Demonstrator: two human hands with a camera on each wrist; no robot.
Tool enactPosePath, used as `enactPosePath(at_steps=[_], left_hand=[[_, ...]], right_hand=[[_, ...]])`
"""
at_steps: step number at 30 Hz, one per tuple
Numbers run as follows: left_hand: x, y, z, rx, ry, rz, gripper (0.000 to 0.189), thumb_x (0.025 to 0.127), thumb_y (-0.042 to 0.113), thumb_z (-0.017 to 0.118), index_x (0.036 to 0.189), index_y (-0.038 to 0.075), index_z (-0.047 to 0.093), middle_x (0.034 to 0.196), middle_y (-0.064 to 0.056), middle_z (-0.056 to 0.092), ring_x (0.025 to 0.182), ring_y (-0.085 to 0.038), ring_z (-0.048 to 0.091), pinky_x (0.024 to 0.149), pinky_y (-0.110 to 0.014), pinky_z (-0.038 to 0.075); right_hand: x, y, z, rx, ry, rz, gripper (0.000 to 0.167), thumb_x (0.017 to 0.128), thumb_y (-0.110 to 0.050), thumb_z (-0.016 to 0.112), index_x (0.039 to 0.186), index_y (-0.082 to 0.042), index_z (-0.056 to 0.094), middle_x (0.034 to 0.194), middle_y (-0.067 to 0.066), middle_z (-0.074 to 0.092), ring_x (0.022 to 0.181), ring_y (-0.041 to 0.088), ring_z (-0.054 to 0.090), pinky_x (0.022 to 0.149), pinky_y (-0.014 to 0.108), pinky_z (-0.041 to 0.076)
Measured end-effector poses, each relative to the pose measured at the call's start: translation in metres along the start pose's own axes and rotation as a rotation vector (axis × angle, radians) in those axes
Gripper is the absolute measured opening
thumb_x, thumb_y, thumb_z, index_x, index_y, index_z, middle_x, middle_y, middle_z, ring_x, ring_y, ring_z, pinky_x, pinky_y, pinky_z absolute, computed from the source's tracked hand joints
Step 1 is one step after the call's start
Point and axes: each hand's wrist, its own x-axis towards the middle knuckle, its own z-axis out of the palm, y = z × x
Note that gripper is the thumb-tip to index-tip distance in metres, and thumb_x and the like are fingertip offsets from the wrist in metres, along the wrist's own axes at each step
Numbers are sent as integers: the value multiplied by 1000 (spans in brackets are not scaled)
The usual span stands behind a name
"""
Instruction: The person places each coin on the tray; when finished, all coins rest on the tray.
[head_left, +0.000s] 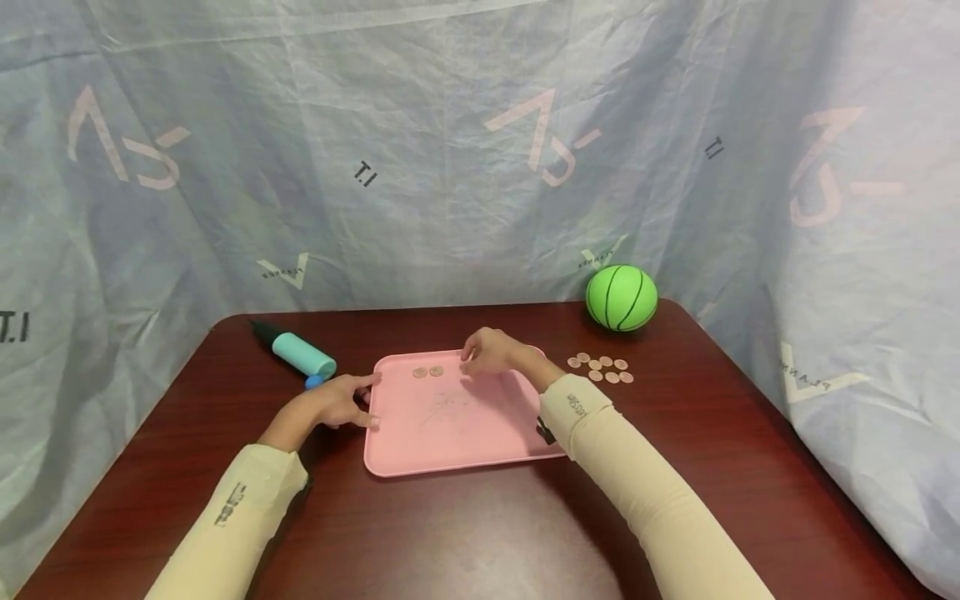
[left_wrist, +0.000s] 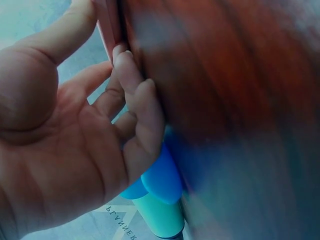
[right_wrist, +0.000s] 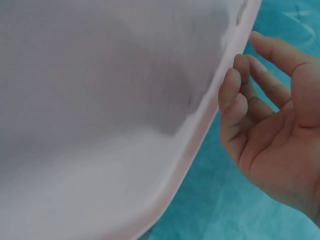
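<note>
My left hand (head_left: 341, 402) holds the left rim of a pink tray (head_left: 405, 446), with its thumb and index finger spread along the edge. In the left wrist view the other fingers of that hand (left_wrist: 75, 145) curl by the tray's side, close to the table. Over the far part of the tray is my right hand (head_left: 491, 352), its fingers loosely bent. In the right wrist view a gap shows between thumb and fingertips of this hand (right_wrist: 280, 120), and no object is seen there. Two coins (head_left: 420, 372) lie side by side near the tray's far left corner.
Several more coins (head_left: 596, 365) are spread on the dark red table (head_left: 480, 533) right of the tray. Behind them sits a green ball (head_left: 622, 298). A turquoise cylinder (head_left: 303, 355) with a black end and a blue part (head_left: 314, 382) lies beyond the left hand.
</note>
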Motion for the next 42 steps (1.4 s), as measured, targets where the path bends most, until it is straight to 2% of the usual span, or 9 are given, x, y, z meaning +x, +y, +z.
enactPosePath(at_steps=[5,15,24,30,37,42], left_hand=[[1,-1,0,-6,-4,-4,91,82,27,82,154,4,32,112,-12,51,69,-19,47,58,-30,45],[2,-2,3,-11,-5,-9,91,82,27,83,154,4,32,113,-12,51,68,-20,48,59,-32,46],[0,-3,0,14,-7,-1,92,82,28,82,154,2,31,115,-14,52,83,-23,50,62,-33,48],[3,-3,-2,12,-4,2,92,82,28,82,154,3,31,113,-13,51,82,-22,49,62,-32,47],[3,-1,-2,13,-14,12,92,82,27,82,154,2,30,113,-13,51,80,-22,49,61,-32,46],[3,-1,-2,13,-16,10,92,83,28,82,154,2,30,113,-13,51,79,-22,49,61,-32,46]], right_hand=[[-10,13,-8,34,16,-41,20,86,-17,72,104,-8,74,91,2,71,82,12,64,74,28,51],[-39,40,-23,65,81,-101,29,83,-16,77,106,0,73,87,2,73,81,13,66,74,30,52],[-71,72,-39,66,149,-59,25,85,-16,76,104,0,73,85,1,71,82,15,64,73,32,51],[-88,97,-47,68,181,-1,20,85,-14,77,101,-3,74,89,3,72,84,18,64,73,34,51],[-102,123,-55,38,166,103,20,87,-17,74,103,-4,73,84,3,68,59,14,57,62,32,48],[-103,133,-55,13,170,147,21,89,-16,73,104,0,72,89,8,70,65,16,62,65,34,51]])
